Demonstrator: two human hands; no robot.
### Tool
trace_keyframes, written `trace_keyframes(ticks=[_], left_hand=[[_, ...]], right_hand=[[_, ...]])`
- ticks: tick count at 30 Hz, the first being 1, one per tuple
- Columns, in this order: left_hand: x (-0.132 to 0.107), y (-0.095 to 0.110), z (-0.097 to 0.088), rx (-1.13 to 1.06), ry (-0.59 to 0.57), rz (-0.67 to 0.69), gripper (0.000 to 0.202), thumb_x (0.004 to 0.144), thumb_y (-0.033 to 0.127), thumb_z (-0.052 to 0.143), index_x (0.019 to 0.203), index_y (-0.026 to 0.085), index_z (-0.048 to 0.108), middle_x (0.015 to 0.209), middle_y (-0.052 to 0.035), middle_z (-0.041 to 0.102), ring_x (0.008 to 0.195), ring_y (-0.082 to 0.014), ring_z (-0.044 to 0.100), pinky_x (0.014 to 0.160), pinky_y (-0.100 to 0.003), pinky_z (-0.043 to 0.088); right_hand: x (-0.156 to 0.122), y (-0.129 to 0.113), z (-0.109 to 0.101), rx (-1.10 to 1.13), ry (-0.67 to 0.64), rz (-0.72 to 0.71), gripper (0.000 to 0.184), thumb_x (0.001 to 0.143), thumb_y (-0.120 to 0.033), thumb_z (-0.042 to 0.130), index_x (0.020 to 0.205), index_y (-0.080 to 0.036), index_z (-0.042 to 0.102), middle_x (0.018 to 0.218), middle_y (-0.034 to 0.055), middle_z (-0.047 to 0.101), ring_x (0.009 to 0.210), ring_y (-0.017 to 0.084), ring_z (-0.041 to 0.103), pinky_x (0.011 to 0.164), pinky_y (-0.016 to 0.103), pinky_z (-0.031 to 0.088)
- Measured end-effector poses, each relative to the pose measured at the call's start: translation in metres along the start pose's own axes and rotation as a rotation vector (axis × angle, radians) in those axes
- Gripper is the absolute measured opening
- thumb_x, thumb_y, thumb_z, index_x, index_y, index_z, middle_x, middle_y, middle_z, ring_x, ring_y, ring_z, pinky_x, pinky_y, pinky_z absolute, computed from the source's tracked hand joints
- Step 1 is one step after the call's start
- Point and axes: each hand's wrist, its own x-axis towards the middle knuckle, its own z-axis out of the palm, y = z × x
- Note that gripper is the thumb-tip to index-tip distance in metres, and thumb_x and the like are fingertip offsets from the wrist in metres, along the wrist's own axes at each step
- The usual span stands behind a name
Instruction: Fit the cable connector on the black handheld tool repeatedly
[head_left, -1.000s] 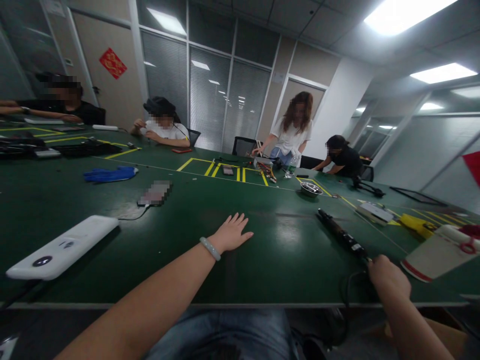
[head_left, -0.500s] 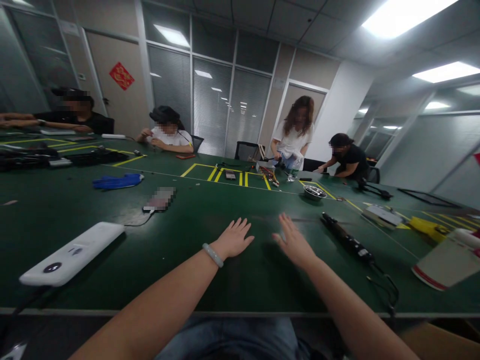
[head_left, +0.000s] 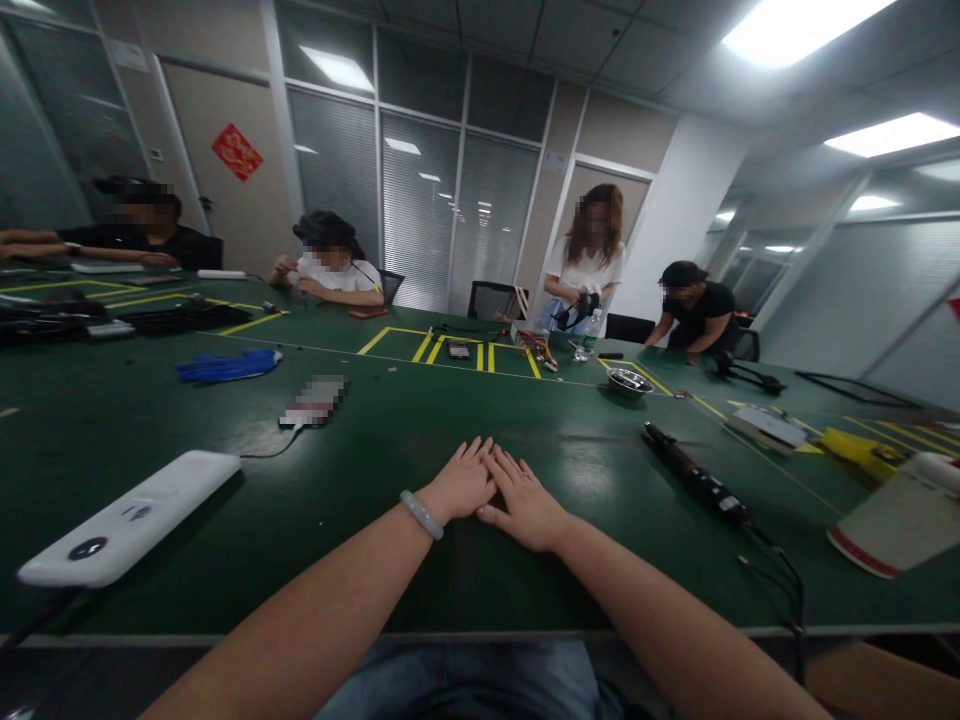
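Observation:
My left hand (head_left: 463,482) lies palm down on the green table (head_left: 375,590), its fingers stretched out and nothing held. A pale bangle (head_left: 422,514) circles that wrist. My right hand (head_left: 525,500) rests flat beside it, fingers extended, with its fingertips touching the left hand's fingers. To the right of my right hand lies a black stick-like device (head_left: 697,478) with a cable. On the left are a phone (head_left: 313,402) on a white cable and a large white power bank (head_left: 135,520).
A blue glove (head_left: 229,367) lies at the left. Farther off stand a metal bowl (head_left: 630,382) and a water bottle (head_left: 588,335). A white bucket-like container (head_left: 896,520) and a yellow item (head_left: 859,455) are at the right. Several people sit or stand across the table.
My right hand has moved left until its fingertips meet my left hand. The left hand has barely moved. Across the table, the standing person has lifted a dark object.

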Motion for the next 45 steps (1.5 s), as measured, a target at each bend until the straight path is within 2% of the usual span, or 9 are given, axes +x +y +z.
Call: trace_keyframes(ticks=[7,11,15,19,23,28,36,40,45], left_hand=[[0.001,0.004,-0.006,-0.125,0.028,-0.105,0.060,0.097,0.052,0.023,0.148,0.020,0.026,0.154,-0.0099,0.021,0.143,-0.0279,0.012,0.114,-0.050,0.013],[0.000,0.004,-0.010,-0.174,0.003,-0.154,0.070,0.094,0.062,0.017,0.149,0.018,0.025,0.155,-0.0093,0.018,0.144,-0.0280,0.011,0.115,-0.049,0.013],[0.000,0.001,-0.008,-0.208,-0.008,-0.150,0.071,0.093,0.064,0.015,0.149,0.021,0.023,0.156,-0.0067,0.016,0.144,-0.0281,0.010,0.115,-0.050,0.013],[0.001,0.000,-0.003,-0.215,0.007,-0.149,0.071,0.093,0.064,0.015,0.149,0.021,0.024,0.156,-0.0065,0.015,0.144,-0.0280,0.009,0.115,-0.050,0.012],[0.001,0.002,-0.004,-0.214,0.020,-0.158,0.073,0.093,0.065,0.016,0.149,0.019,0.024,0.155,-0.0077,0.016,0.144,-0.0281,0.009,0.115,-0.050,0.011],[-0.001,0.004,-0.009,-0.213,0.016,-0.157,0.072,0.093,0.064,0.017,0.149,0.019,0.025,0.155,-0.0079,0.017,0.144,-0.0281,0.010,0.115,-0.051,0.013],[-0.001,0.004,-0.010,-0.246,0.012,-0.169,0.072,0.093,0.065,0.018,0.149,0.021,0.024,0.155,-0.0077,0.018,0.143,-0.0293,0.011,0.115,-0.052,0.014],[-0.002,0.008,-0.018,-0.232,0.108,-0.156,0.069,0.095,0.061,0.017,0.150,0.019,0.020,0.156,-0.0077,0.016,0.144,-0.0282,0.007,0.115,-0.051,0.011],[-0.006,0.025,-0.044,-0.149,0.383,-0.090,0.059,0.098,0.052,0.019,0.151,0.023,0.016,0.157,-0.0022,0.013,0.145,-0.0227,0.002,0.118,-0.046,0.005]], right_hand=[[-0.008,0.023,-0.002,-0.005,0.091,0.065,0.079,0.090,-0.059,0.039,0.152,-0.025,0.003,0.158,0.0082,0.002,0.144,0.022,0.004,0.115,0.046,0.012],[-0.045,0.089,-0.028,-0.274,0.367,0.492,0.085,0.086,-0.058,0.045,0.151,-0.015,0.011,0.157,0.0149,-0.002,0.143,0.031,-0.003,0.113,0.050,0.009],[-0.120,0.171,-0.064,-0.542,0.579,0.976,0.089,0.083,-0.056,0.047,0.148,-0.004,0.016,0.153,0.0261,0.007,0.141,0.040,-0.001,0.109,0.058,0.007],[-0.189,0.227,-0.082,-0.427,0.447,1.214,0.102,0.073,-0.073,0.048,0.145,-0.004,0.026,0.139,0.0309,0.036,0.127,0.045,0.036,0.099,0.056,0.031],[-0.214,0.248,-0.080,-0.251,0.347,1.230,0.087,0.076,-0.075,0.039,0.137,-0.013,0.042,0.124,0.0240,0.053,0.111,0.039,0.054,0.088,0.050,0.043],[-0.207,0.246,-0.077,-0.289,0.392,1.199,0.068,0.083,-0.063,0.040,0.130,-0.015,0.049,0.118,0.0207,0.057,0.106,0.035,0.058,0.086,0.046,0.044],[-0.185,0.210,-0.073,-0.116,0.434,1.151,0.063,0.083,-0.061,0.044,0.129,-0.018,0.051,0.116,0.0162,0.061,0.103,0.033,0.060,0.082,0.042,0.046],[-0.146,0.167,-0.060,0.047,0.453,0.964,0.058,0.083,-0.057,0.048,0.128,-0.020,0.051,0.111,0.0104,0.064,0.098,0.027,0.062,0.080,0.035,0.046],[-0.088,0.086,-0.040,0.159,0.421,0.647,0.046,0.082,-0.047,0.056,0.122,-0.025,0.054,0.111,0.0052,0.065,0.097,0.024,0.062,0.082,0.034,0.045]])
